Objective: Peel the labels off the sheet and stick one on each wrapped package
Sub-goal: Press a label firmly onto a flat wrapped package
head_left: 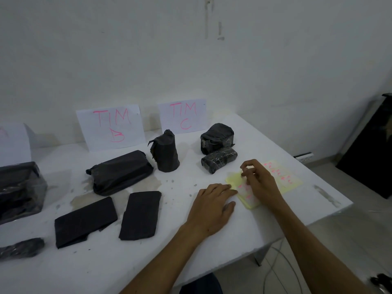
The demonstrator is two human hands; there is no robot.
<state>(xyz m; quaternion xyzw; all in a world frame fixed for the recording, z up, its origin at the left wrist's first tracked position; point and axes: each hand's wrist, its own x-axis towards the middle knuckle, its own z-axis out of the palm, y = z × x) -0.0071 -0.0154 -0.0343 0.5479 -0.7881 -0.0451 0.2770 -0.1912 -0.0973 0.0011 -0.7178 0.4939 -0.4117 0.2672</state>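
A yellow label sheet (290, 181) with pink writing lies on the white table (148, 262) at the right. My left hand (212, 209) lies flat, fingers pressing the sheet's left edge. My right hand (261, 181) is over the sheet, thumb and fingers pinching a label (244, 174) at its upper left corner. Several packages wrapped in black stand around: a long one (121, 171), an upright one (166, 153), two flat ones (84, 221) (141, 215), and two at the back right (217, 137) (218, 159).
Paper signs "TIM B" (111, 126) and "TIM C" (183, 115) lean on the wall behind the table. More black packages (20, 189) (21, 248) sit at the left edge. The table's right edge drops off near cables (282, 270) on the floor.
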